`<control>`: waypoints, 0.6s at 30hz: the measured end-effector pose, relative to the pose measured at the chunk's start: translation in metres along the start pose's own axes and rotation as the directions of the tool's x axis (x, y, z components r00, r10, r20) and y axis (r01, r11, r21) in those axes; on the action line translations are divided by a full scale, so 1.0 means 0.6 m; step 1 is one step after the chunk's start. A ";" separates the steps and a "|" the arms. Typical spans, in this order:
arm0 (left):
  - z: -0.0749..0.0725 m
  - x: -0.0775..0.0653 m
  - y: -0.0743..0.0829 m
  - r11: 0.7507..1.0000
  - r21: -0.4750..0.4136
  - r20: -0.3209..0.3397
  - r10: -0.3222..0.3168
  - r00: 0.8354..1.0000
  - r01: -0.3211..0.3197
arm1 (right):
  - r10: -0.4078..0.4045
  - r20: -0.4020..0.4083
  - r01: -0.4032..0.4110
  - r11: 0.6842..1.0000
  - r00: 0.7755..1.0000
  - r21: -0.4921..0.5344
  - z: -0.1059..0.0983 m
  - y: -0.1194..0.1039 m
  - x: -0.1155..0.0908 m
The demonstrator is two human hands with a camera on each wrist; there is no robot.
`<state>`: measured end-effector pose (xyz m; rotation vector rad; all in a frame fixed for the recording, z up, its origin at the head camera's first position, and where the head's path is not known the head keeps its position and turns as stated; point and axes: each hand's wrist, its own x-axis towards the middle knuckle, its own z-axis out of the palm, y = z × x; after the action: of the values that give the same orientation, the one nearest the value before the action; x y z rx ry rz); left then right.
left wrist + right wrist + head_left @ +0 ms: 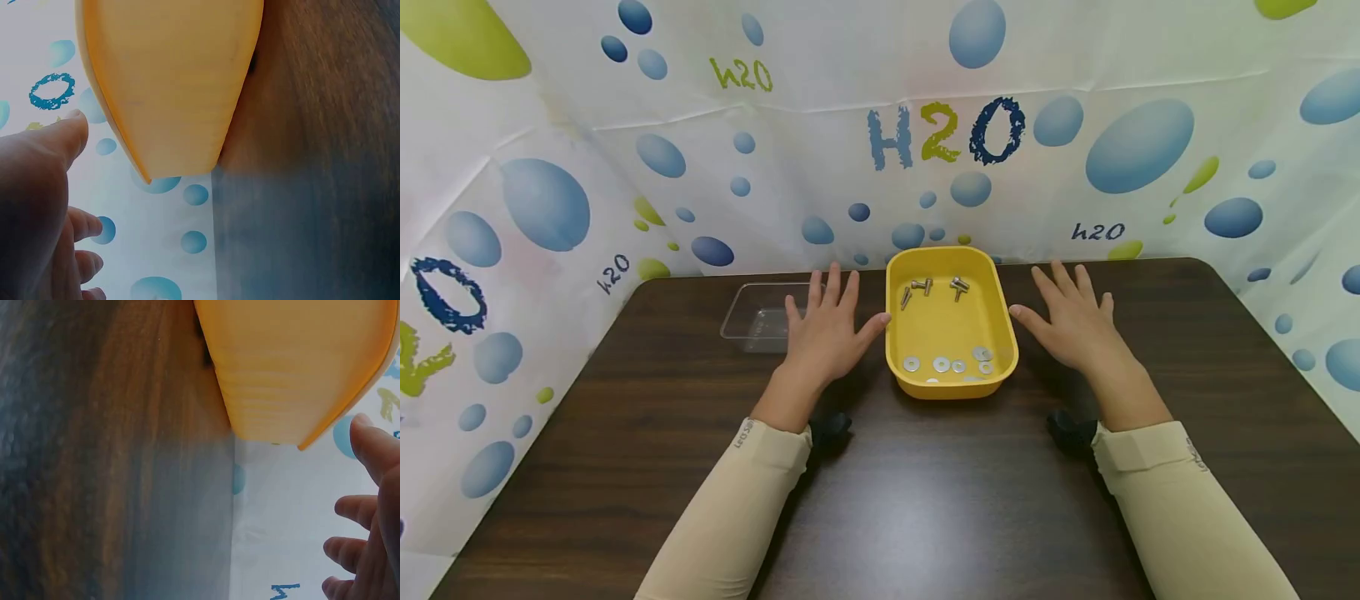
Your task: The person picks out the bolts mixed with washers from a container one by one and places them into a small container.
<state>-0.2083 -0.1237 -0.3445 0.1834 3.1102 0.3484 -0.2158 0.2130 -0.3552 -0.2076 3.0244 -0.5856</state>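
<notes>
A yellow plastic tub (951, 333) stands on the dark table between my two hands. Inside it, several metal screws (958, 285) lie toward the far end and several flat washers (942, 364) toward the near end. My left hand (822, 332) is spread with straight fingers just left of the tub, its thumb tip right at the rim. On the other side my right hand (1078, 325) is spread too, thumb pointing at the tub's right rim. Both wrist views show the tub's outer wall (169, 87) with the thumb beside it. Neither hand holds anything.
A clear plastic tray (767, 329) sits left of the tub, partly hidden behind my left hand. The wood-grain table (917, 500) ends at the back against a white sheet (820, 183) printed with blue drops and H2O lettering.
</notes>
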 end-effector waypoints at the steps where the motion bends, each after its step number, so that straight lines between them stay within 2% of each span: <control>1: 0.000 0.000 0.000 1.000 0.004 0.003 0.001 1.000 -0.001 | -0.002 -0.002 0.002 1.000 1.000 0.002 0.000 0.000 0.000; 11: -0.005 -0.010 0.003 0.999 -0.017 0.027 0.034 0.999 -0.033 | -0.056 -0.044 0.059 0.996 0.997 0.065 -0.014 -0.008 -0.005; 18: -0.008 -0.034 0.010 0.990 -0.059 0.036 0.127 0.991 -0.125 | -0.102 -0.054 0.107 0.990 0.993 0.090 -0.043 -0.037 -0.002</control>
<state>-0.1876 -0.1215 -0.3387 0.3831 3.0525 0.4279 -0.2139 0.2022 -0.3229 -0.3543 3.0387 -0.7475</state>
